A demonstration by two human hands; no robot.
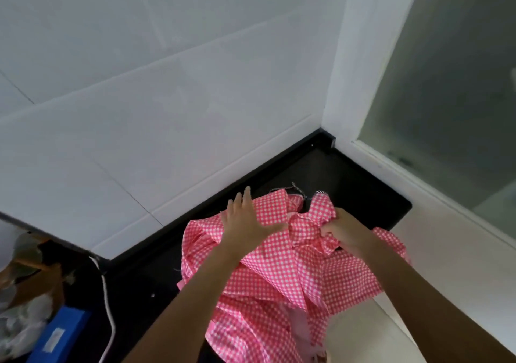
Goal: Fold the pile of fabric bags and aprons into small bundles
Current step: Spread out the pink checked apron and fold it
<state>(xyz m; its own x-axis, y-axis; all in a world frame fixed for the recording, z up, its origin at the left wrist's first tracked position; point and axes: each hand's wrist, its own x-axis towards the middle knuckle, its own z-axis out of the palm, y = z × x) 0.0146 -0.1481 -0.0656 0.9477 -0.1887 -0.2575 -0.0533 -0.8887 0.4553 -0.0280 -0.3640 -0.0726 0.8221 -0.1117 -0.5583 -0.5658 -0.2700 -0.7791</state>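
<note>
Lower centre of the frame: both forearms enter from the bottom edge and reach over the pink white-dotted fabric [268,279]. The fabric lies crumpled on the black countertop [349,172], and its near part hangs over the front edge at bottom centre. Whether it is an apron or a bag cannot be told.

Left hand [245,220]: palm down, fingers straight and spread, resting flat on the far left part of the fabric.

Right hand [343,228]: fingers curled, gripping a bunched fold of the fabric right of centre.

Lower left: a blue box [60,332] and a white cable [105,287].

At the far edge of the fabric lies a twisted cord [297,188]. Beyond it stand the white tiled wall [167,83] and, at right, a frosted glass pane [460,83].
</note>
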